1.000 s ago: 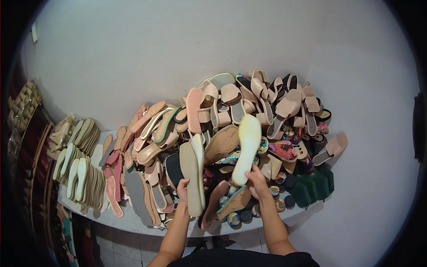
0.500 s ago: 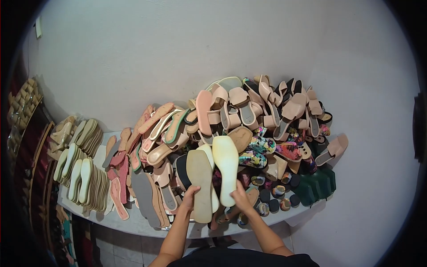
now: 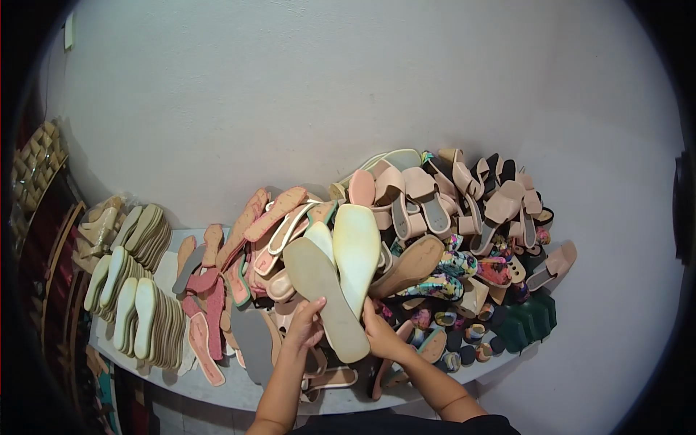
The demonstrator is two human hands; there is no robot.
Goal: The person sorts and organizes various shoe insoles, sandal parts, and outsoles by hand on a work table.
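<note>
My left hand (image 3: 304,328) is closed on the lower left edge of a grey-beige shoe sole (image 3: 326,297), which tilts with its wide end to the upper left. My right hand (image 3: 383,335) grips a glossy cream sole (image 3: 357,246) near its lower end. That lower end is hidden behind the beige sole. Between the two, the tip of another pale sole (image 3: 320,236) shows. All of them are fanned out over a heap of shoe parts. A brown sole (image 3: 417,268) lies just right of the cream one.
Stacks of cream soles (image 3: 147,315) stand on the left of the table (image 3: 181,373). Pink slide sandals (image 3: 428,196) are piled against the wall. Floral-patterned pieces (image 3: 438,286) and dark green blocks (image 3: 525,322) lie on the right. A shelf (image 3: 43,217) borders the far left.
The beige and cream soles have tilted and come together, their lower ends now crossing. My hands are closer to each other. The whole view has shifted slightly.
</note>
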